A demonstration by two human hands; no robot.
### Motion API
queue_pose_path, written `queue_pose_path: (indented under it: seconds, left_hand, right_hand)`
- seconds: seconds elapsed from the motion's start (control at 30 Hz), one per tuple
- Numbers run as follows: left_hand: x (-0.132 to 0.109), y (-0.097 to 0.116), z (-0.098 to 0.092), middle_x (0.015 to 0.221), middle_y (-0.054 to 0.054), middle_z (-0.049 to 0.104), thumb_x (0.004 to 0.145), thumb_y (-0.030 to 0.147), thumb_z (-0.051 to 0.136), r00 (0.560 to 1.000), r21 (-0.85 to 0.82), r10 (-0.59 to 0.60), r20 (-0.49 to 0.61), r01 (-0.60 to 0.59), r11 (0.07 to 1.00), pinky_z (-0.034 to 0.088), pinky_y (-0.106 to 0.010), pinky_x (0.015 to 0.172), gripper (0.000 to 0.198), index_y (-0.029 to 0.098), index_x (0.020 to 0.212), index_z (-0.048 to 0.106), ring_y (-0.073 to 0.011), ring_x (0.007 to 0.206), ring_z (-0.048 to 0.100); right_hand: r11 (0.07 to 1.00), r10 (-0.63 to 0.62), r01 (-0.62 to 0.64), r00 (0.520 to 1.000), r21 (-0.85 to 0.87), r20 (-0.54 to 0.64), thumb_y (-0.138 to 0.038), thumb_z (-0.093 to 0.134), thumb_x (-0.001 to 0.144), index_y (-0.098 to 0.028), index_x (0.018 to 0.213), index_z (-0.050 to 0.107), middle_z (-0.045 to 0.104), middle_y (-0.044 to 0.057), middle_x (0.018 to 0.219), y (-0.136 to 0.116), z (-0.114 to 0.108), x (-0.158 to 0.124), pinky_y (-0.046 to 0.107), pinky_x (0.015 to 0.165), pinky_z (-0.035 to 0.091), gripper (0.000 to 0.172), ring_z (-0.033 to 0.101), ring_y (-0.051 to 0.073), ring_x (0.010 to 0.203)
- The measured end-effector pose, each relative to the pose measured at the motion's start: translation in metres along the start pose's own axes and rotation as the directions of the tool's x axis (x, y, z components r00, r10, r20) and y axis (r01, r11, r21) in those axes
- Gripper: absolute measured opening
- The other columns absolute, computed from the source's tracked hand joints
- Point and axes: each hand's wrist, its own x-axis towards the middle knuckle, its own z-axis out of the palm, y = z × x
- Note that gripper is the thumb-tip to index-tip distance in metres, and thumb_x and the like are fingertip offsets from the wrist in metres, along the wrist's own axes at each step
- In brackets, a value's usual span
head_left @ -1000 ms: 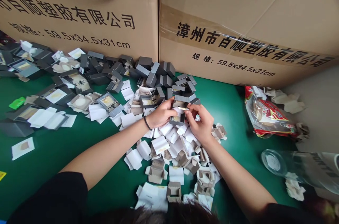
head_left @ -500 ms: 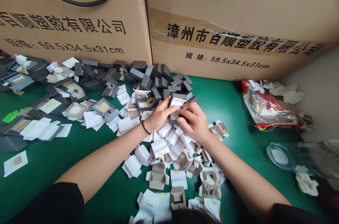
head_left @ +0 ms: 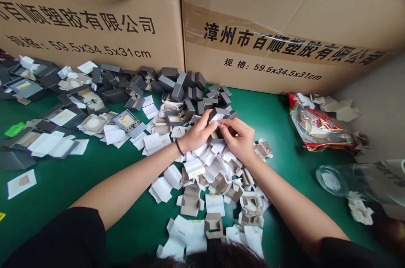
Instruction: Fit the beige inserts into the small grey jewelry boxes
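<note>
My left hand (head_left: 198,134) holds a small dark grey hinged box (head_left: 218,112) with its lid raised; a white inner face shows between the fingers. My right hand (head_left: 239,138) meets it from the other side, thumb and forefinger closed at the white part. What those right fingertips pinch is too small and covered to make out. Below the hands lies a heap of unfolded white and grey paper cards (head_left: 211,173). Just left of the held box, another open grey box (head_left: 177,118) sits on the pile.
More grey boxes (head_left: 115,86) and loose papers spread along the back left. Two big cartons (head_left: 253,2) stand behind. On the right are a red snack bag (head_left: 322,126), a clear plastic cup (head_left: 332,181) lying on its side and a crumpled tissue (head_left: 360,209). The tabletop (head_left: 120,188) is green.
The box's lid has tilted, and less of its white inside shows. My right fingers have moved up from its lower part to its white part, closing together. The view has shifted slightly.
</note>
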Motion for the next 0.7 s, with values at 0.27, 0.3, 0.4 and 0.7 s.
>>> queue_pose_path:
  seconds: [0.27,0.3,0.4,0.7]
  left_hand:
    - [-0.005,0.008,0.002,0.112,-0.013,0.059,0.092,0.044,0.029,0.996,0.252,0.081,0.026,-0.085,0.964,0.043,-0.036,0.092,0.046,0.014,0.127,0.034,-0.0221,0.104,0.056]
    - [-0.006,0.008,0.002,0.114,-0.013,0.058,0.092,0.043,0.029,0.994,0.258,0.103,0.031,-0.107,0.960,0.043,-0.035,0.092,0.045,0.014,0.126,0.034,-0.0219,0.106,0.055]
    - [-0.006,0.010,0.003,0.119,-0.013,0.056,0.092,0.041,0.029,0.990,0.269,0.135,0.045,-0.142,0.953,0.042,-0.034,0.094,0.044,0.014,0.126,0.034,-0.0214,0.109,0.054]
    - [-0.006,0.013,0.001,0.126,-0.010,0.052,0.091,0.039,0.031,0.991,0.156,0.123,0.053,-0.130,0.979,0.036,-0.034,0.102,0.042,0.017,0.127,0.035,-0.0210,0.118,0.047]
  right_hand:
    - [0.971,-0.137,0.145,0.989,-0.191,0.055,-0.025,0.055,0.086,-0.019,0.083,0.068,0.057,-0.001,0.062,0.006,0.002,-0.001,0.018,0.049,0.035,0.015,0.047,0.007,0.052]
    - [0.953,-0.165,0.174,0.985,-0.250,0.056,-0.025,0.054,0.086,-0.019,0.080,0.068,0.056,-0.001,0.061,0.007,0.002,-0.001,0.018,0.049,0.034,0.017,0.047,0.007,0.052]
    - [0.887,-0.250,0.246,0.967,-0.391,0.044,-0.024,0.053,0.087,-0.018,0.069,0.065,0.052,-0.002,0.055,0.006,0.002,-0.003,0.019,0.048,0.030,0.023,0.044,0.006,0.050]
    - [0.867,-0.309,0.307,0.949,-0.393,0.060,-0.021,0.052,0.088,-0.019,0.079,0.064,0.063,0.001,0.074,0.007,0.002,-0.002,0.021,0.054,0.034,0.016,0.052,0.009,0.066]
